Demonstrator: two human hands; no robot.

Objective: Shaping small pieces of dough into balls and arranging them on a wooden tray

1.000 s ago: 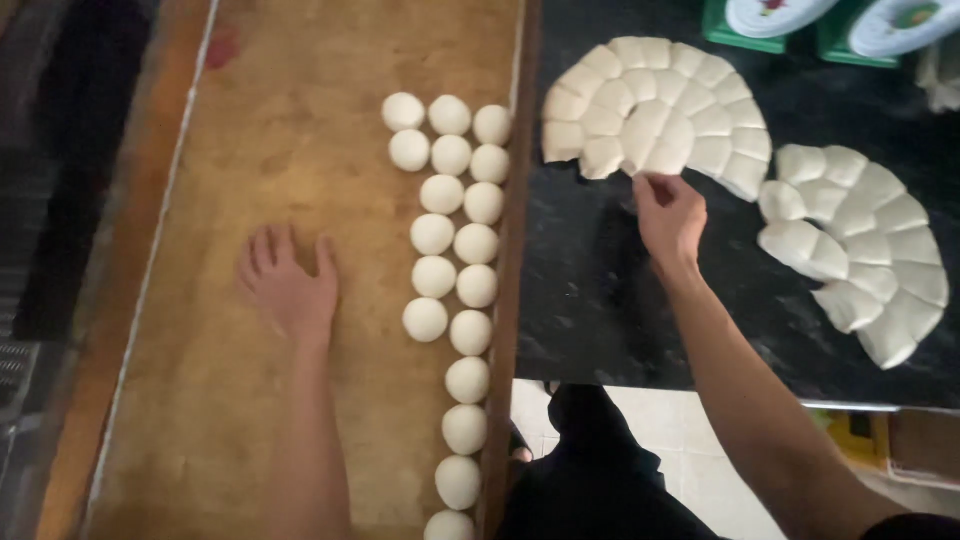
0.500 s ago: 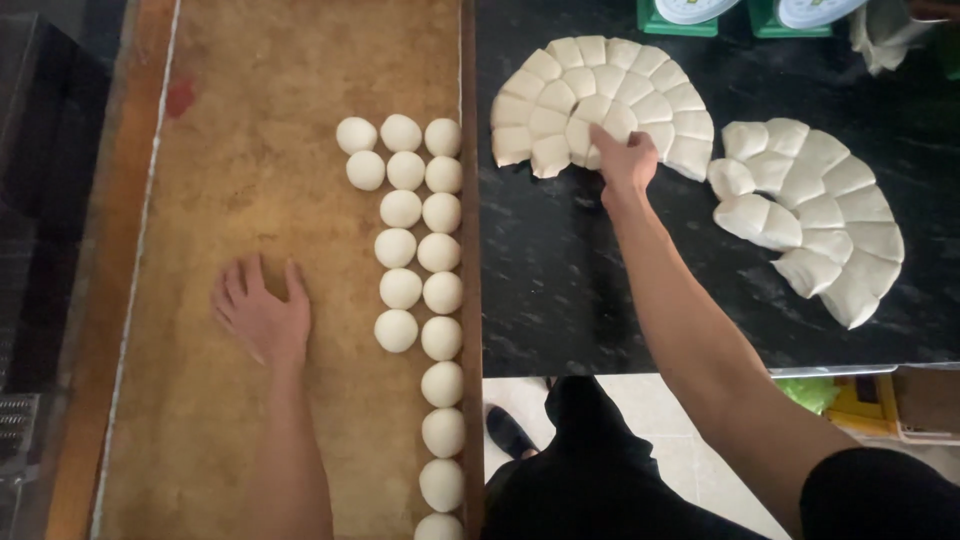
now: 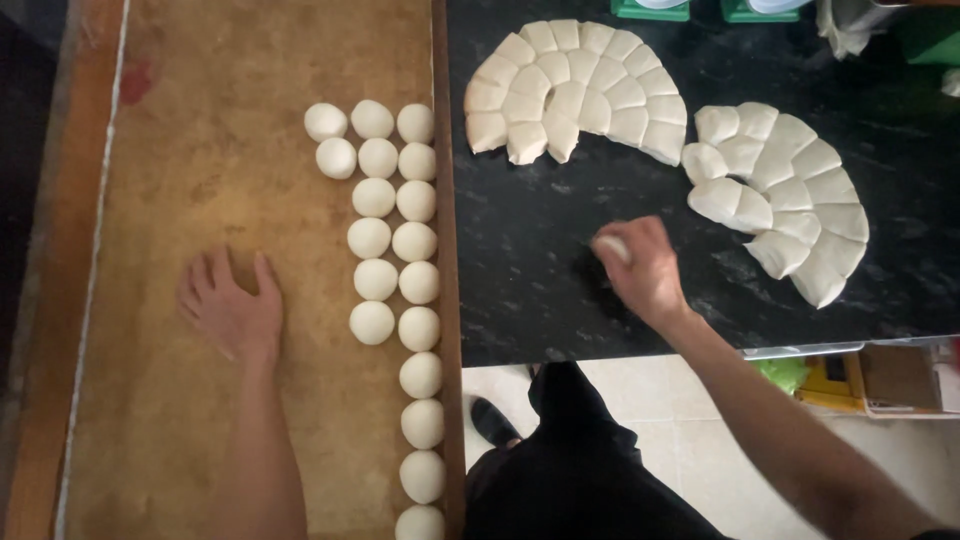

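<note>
We see the right hand curled around a small piece of dough, pressing it on the black tabletop below the nearer fan of cut dough wedges. A second fan of wedges lies just right of that hand. The left hand rests flat, fingers spread, gripping nothing, on the brown wooden board, left of the rows of dough balls beside the tabletop's edge.

1 head-worn view looks steeply down, close over the wooden board and black counter.
</note>
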